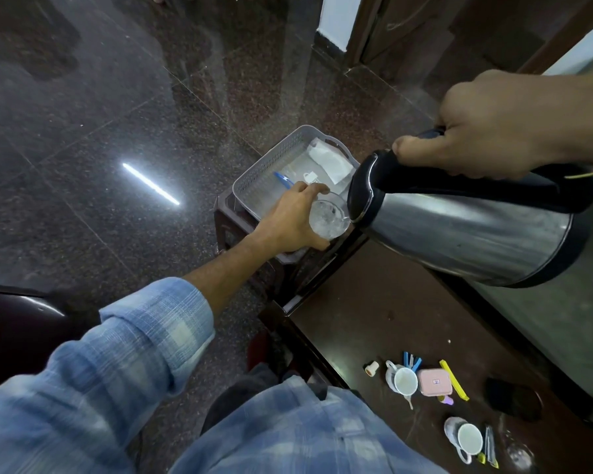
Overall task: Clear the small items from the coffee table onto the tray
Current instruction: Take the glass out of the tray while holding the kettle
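A clear drinking glass [327, 218] is grasped by the left hand [293, 218] over the grey perforated plastic tray [267, 172]; at right, a tilted steel kettle with black handle [466, 230] is gripped by the right hand [493, 131].

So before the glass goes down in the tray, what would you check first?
1. Left hand grips the glass firmly: ok.
2. Kettle spout clear of the glass: not ok, it sits right at the rim.
3. Right hand holds the kettle handle securely: ok.
4. Bare floor in the tray for the glass: ok, beside the blue clip and paper.
5. Glass empty: cannot tell.
6. Table cleared: not ok, cups and the pink box remain.
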Demonstrator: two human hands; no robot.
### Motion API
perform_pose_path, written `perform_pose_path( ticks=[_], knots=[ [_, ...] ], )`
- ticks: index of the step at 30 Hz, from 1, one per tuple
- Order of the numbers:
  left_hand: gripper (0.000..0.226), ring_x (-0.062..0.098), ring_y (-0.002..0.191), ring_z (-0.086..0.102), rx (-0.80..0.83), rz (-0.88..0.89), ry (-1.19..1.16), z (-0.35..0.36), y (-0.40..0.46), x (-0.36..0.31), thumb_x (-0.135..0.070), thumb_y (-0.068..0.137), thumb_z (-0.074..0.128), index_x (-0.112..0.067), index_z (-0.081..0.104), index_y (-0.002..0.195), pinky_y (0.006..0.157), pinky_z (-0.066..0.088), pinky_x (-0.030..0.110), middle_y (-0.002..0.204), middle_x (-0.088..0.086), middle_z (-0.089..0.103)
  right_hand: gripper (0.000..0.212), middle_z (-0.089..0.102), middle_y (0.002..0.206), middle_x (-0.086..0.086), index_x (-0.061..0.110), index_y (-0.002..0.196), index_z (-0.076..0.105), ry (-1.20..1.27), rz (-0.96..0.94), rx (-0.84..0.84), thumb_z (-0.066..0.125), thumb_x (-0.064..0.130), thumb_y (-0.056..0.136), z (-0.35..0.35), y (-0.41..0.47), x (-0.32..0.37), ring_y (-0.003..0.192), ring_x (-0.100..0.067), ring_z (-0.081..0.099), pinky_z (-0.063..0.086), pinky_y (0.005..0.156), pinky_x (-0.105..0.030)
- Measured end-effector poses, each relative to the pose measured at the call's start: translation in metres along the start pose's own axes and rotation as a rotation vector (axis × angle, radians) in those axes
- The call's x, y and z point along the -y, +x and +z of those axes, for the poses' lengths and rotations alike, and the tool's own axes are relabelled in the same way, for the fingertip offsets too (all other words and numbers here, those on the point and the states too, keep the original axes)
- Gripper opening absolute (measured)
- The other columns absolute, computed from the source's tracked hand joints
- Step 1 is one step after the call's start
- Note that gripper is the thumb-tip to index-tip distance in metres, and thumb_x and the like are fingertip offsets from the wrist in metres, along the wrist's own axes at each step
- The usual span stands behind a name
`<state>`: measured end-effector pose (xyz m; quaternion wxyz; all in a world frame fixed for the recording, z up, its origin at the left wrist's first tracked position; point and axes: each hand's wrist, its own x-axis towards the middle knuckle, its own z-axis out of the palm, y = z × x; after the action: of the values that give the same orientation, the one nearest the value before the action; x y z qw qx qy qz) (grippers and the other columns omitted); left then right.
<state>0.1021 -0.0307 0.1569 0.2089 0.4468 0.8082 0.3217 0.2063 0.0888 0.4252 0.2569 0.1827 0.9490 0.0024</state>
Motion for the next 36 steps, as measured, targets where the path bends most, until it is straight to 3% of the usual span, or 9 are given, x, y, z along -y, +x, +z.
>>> perform_pose_path(
  ticks=[2, 3, 6, 14, 19, 24, 29, 32, 36],
  knots=[
    [0.096, 0.015, 0.11, 0.052, -0.002, -0.003, -0.001, 0.001, 0.0, 0.0, -0.034, 0.052, 0.089, -0.02, 0.044, 0.136, 0.09, 0.048, 0.027, 0.125, 0.004, 0.049, 0.081, 0.058, 0.035, -0.005, 0.012, 0.051, 0.064, 0.032, 0.018, -0.013, 0.026, 0.08, 0.072, 0.002, 0.005, -0.006, 0.033, -0.011, 0.053, 0.034, 0.044, -0.026],
    [0.096, 0.015, 0.111, 0.052, -0.003, -0.002, -0.001, 0.002, 0.0, 0.001, -0.033, 0.053, 0.089, -0.02, 0.044, 0.136, 0.09, 0.047, 0.025, 0.126, 0.004, 0.049, 0.083, 0.056, 0.033, -0.005, 0.008, 0.047, 0.06, 0.011, 0.025, -0.039, 0.026, 0.08, 0.071, 0.005, 0.006, -0.011, 0.032, -0.013, 0.051, 0.032, 0.043, -0.025],
    [0.096, 0.016, 0.111, 0.052, -0.002, -0.006, 0.002, 0.003, 0.002, 0.001, -0.034, 0.053, 0.089, -0.02, 0.044, 0.137, 0.09, 0.046, 0.025, 0.127, 0.004, 0.049, 0.076, 0.047, 0.033, -0.004, 0.009, 0.048, 0.057, 0.054, -0.005, -0.102, 0.031, 0.075, 0.075, 0.016, 0.008, -0.016, 0.037, -0.017, 0.047, 0.03, 0.041, -0.025],
    [0.097, 0.017, 0.114, 0.05, -0.005, -0.01, -0.015, 0.004, 0.006, 0.003, -0.036, 0.053, 0.09, -0.021, 0.043, 0.137, 0.093, 0.047, 0.031, 0.128, 0.004, 0.048, 0.078, 0.056, 0.045, -0.013, 0.005, 0.052, 0.058, 0.185, 0.0, -0.242, 0.032, 0.074, 0.077, 0.049, 0.011, -0.048, 0.046, -0.025, 0.054, 0.044, 0.048, -0.034],
    [0.097, 0.018, 0.117, 0.049, -0.014, 0.004, -0.026, 0.002, 0.008, 0.005, -0.033, 0.053, 0.09, -0.018, 0.043, 0.137, 0.096, 0.046, 0.032, 0.13, 0.005, 0.048, 0.08, 0.056, 0.043, -0.014, 0.002, 0.05, 0.058, 0.276, 0.033, -0.393, 0.031, 0.072, 0.078, 0.083, 0.008, -0.065, 0.041, -0.023, 0.054, 0.038, 0.041, -0.027],
    [0.097, 0.018, 0.118, 0.049, -0.027, -0.01, -0.023, 0.0, 0.01, 0.011, -0.032, 0.053, 0.089, -0.017, 0.044, 0.138, 0.096, 0.043, 0.028, 0.129, 0.005, 0.048, 0.076, 0.058, 0.044, -0.017, 0.004, 0.05, 0.057, 0.575, 0.14, -0.53, 0.038, 0.072, 0.078, 0.121, 0.012, -0.068, 0.043, -0.026, 0.056, 0.045, 0.049, -0.043],
    [0.096, 0.018, 0.118, 0.05, -0.085, -0.056, -0.027, -0.004, 0.007, 0.027, -0.032, 0.051, 0.09, -0.017, 0.045, 0.135, 0.098, 0.045, 0.032, 0.129, 0.004, 0.049, 0.063, 0.055, 0.043, -0.015, 0.011, 0.048, 0.054, 0.915, 0.153, -0.675, 0.046, 0.063, 0.083, 0.166, 0.028, -0.055, 0.04, -0.026, 0.049, 0.044, 0.047, -0.045],
    [0.097, 0.014, 0.113, 0.049, -0.122, -0.134, -0.036, -0.006, 0.001, 0.042, -0.031, 0.049, 0.09, -0.02, 0.045, 0.135, 0.095, 0.044, 0.03, 0.128, 0.002, 0.049, 0.062, 0.054, 0.039, 0.0, 0.016, 0.046, 0.053, 1.055, 0.16, -0.738, 0.048, 0.064, 0.086, 0.194, 0.048, -0.046, 0.038, -0.016, 0.045, 0.04, 0.044, -0.04],
    [0.099, 0.013, 0.11, 0.046, -0.168, -0.231, -0.036, -0.008, -0.008, 0.064, -0.031, 0.048, 0.091, -0.02, 0.045, 0.135, 0.089, 0.037, 0.024, 0.126, 0.001, 0.049, 0.064, 0.057, 0.044, 0.006, 0.021, 0.046, 0.054, 1.222, 0.131, -0.791, 0.045, 0.069, 0.087, 0.223, 0.087, -0.032, 0.038, -0.019, 0.047, 0.04, 0.044, -0.041]
  ],
)
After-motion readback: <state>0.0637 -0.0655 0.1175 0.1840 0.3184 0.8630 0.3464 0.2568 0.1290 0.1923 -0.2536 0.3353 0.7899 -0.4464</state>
